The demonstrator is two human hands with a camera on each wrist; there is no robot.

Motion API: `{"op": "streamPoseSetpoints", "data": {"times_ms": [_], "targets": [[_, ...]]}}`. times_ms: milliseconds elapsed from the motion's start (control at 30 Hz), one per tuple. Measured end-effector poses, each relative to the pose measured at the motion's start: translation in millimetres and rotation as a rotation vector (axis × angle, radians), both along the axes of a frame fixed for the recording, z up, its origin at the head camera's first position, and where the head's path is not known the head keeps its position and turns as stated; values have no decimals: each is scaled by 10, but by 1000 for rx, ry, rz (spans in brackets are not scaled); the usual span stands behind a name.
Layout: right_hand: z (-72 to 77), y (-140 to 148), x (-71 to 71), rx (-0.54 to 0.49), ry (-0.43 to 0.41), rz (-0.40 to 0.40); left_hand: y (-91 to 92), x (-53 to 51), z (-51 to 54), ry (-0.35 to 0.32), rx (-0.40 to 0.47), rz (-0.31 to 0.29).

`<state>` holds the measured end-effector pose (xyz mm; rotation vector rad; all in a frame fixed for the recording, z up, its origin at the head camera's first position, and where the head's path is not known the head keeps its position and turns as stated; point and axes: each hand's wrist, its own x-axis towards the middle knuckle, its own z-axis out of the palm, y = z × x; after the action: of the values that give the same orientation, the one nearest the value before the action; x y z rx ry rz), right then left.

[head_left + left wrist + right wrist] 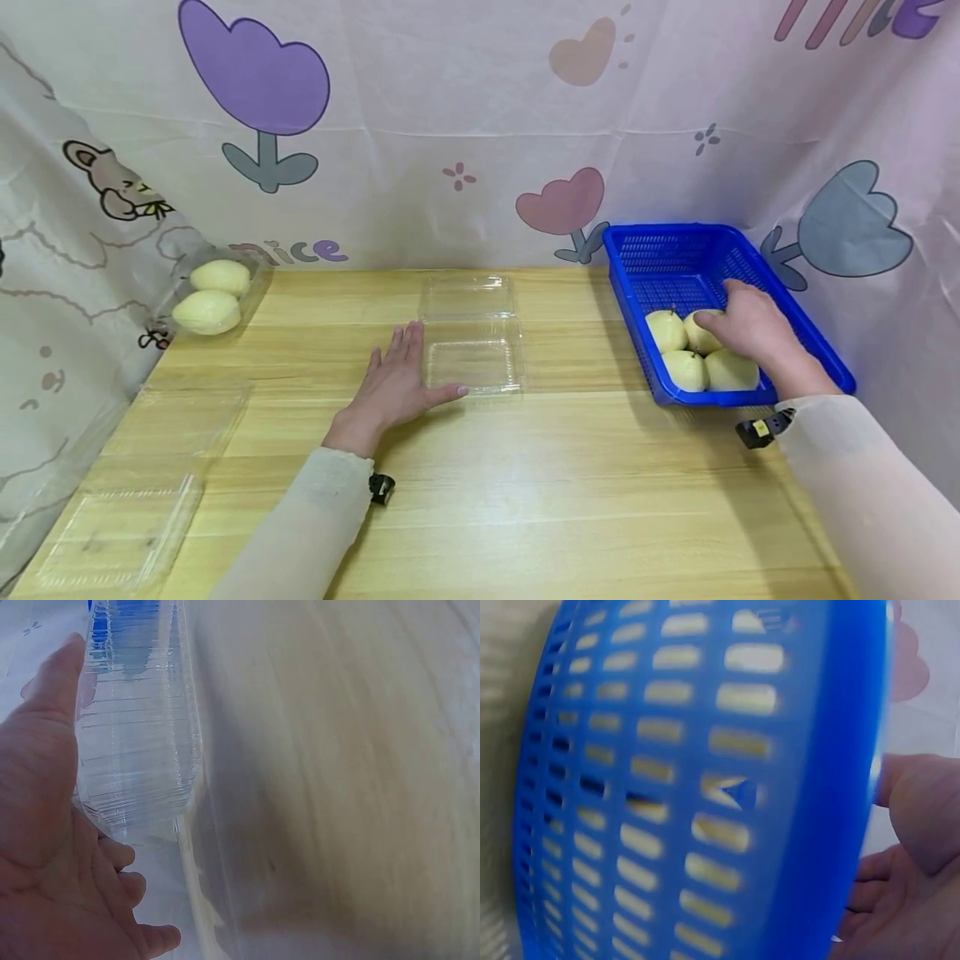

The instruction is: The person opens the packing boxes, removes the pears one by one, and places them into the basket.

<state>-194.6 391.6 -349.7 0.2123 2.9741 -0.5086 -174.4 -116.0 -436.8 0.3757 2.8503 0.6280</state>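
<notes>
My left hand [390, 379] lies spread at the left side of a clear open plastic box [472, 362], its thumb along the near edge; the left wrist view shows the hand [56, 802] against the box's ribbed wall [135, 727]. Inside the blue basket [656, 387], my right hand [750, 325] reaches over pale yellow-green pears, thumb on or just above one pear [701, 333]; whether it grips is unclear. The right wrist view has the hand [922, 847] behind the basket's slotted wall [802, 825], fingertips mostly hidden.
At the back left, a clear box holds two pears [207, 312]. Another open clear box [112, 533] lies at the front left of the wooden table [480, 517]. A patterned cloth [420, 100] hangs behind and along the sides.
</notes>
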Motion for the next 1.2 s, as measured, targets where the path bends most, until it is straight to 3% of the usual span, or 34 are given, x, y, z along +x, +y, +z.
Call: {"op": "streamPoseSetpoints", "data": {"times_ms": [400, 833, 1200], "targets": [[-139, -413, 135, -58, 249, -37, 13, 14, -5, 10, 3, 6], [-408, -801, 325, -59, 751, 94, 45, 40, -31, 20, 2, 14], [-553, -1104, 381, -14, 945, 270, 108, 56, -65, 36, 16, 15]]}}
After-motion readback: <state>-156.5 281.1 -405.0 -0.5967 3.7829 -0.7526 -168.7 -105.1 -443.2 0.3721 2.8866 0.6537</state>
